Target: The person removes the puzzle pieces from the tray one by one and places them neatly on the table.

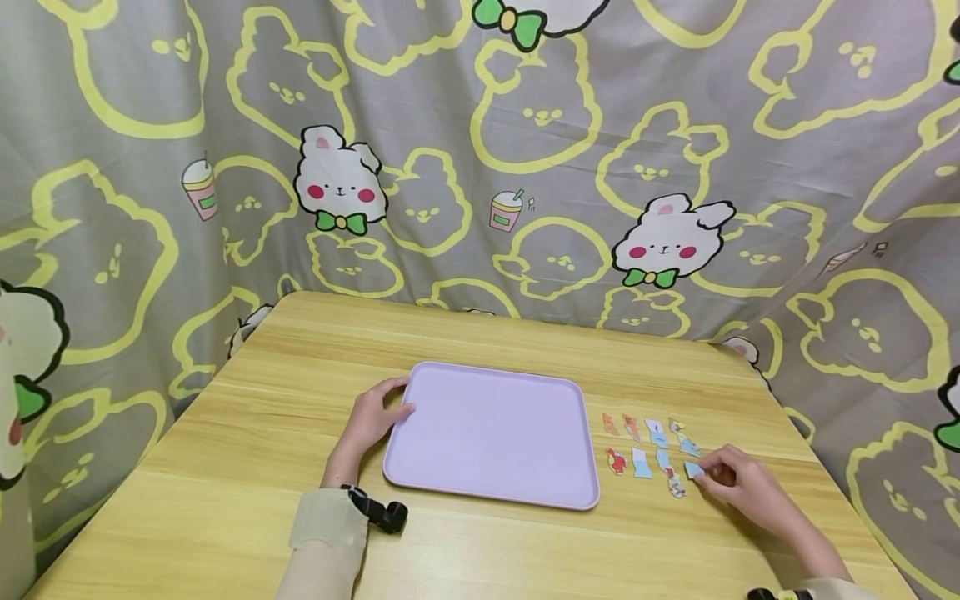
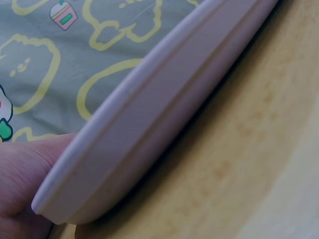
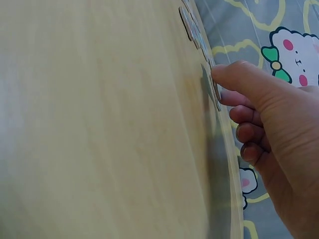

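A lilac tray (image 1: 491,433) lies flat on the table. At its left edge my left hand (image 1: 369,421) grips the rim, the thumb over the top and the other fingers along the outside. The left wrist view shows the side wall of the tray (image 2: 144,112) close up, with part of the hand (image 2: 25,174) behind it. To the right of the tray, my right hand (image 1: 746,487) pinches a small blue puzzle piece (image 1: 694,471) between thumb and index finger. In the right wrist view this thin piece (image 3: 215,87) is seen nearly edge-on, tilted up at the fingertips.
Several cut-out puzzle pieces lie in two rough rows between tray and right hand, among them a red one (image 1: 617,462) and a pink-and-blue one (image 1: 642,464). The wooden table (image 1: 247,467) meets a grey curtain (image 1: 435,100) with cartoon prints at the back and sides.
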The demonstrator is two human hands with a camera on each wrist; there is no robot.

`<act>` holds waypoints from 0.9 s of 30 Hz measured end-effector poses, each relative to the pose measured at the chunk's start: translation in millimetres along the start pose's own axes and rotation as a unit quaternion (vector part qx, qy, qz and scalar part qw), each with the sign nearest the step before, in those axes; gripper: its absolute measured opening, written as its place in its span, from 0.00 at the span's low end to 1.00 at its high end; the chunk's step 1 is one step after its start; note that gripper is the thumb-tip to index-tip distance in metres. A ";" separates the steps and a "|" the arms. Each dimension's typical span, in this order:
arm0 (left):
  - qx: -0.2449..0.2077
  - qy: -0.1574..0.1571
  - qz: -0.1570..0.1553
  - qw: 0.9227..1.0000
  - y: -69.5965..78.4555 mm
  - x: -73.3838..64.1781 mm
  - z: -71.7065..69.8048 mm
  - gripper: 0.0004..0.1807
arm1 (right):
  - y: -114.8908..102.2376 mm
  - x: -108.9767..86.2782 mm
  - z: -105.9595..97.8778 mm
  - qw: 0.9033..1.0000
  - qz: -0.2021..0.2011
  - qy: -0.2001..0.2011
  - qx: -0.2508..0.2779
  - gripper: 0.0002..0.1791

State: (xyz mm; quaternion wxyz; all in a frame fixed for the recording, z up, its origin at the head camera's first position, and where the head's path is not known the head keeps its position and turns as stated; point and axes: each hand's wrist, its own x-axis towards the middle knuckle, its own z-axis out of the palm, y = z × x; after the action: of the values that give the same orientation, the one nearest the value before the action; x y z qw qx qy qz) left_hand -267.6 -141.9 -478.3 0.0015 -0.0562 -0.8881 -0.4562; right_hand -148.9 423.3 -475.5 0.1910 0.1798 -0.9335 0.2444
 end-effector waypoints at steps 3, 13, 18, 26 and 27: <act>0.001 0.000 0.000 1.000 -0.3 -0.5 -0.2 0.29 | 1.0 0.1 -0.7 1.000 0.002 -0.004 0.000 0.16; 0.002 0.000 -0.004 1.000 0.0 -1.1 0.7 0.29 | -1.6 0.5 -1.3 1.000 -0.001 -0.014 -0.028 0.14; 0.004 0.001 -0.003 1.000 0.3 -0.5 0.8 0.29 | -2.9 0.9 -1.1 0.999 0.008 -0.018 -0.037 0.13; 0.003 -0.001 -0.002 1.000 -0.8 0.7 0.8 0.30 | -2.4 1.0 -0.7 0.999 0.007 -0.016 -0.033 0.13; 0.005 -0.001 0.000 1.000 -1.0 0.7 0.8 0.30 | -2.3 1.0 -0.9 0.999 0.009 -0.016 -0.032 0.13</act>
State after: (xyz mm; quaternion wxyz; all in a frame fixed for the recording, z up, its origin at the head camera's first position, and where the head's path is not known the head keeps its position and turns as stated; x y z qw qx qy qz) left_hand -268.3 -141.7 -479.5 0.0015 -0.0568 -0.8903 -0.4519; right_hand -148.6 421.6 -473.4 0.1798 0.1693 -0.9453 0.2133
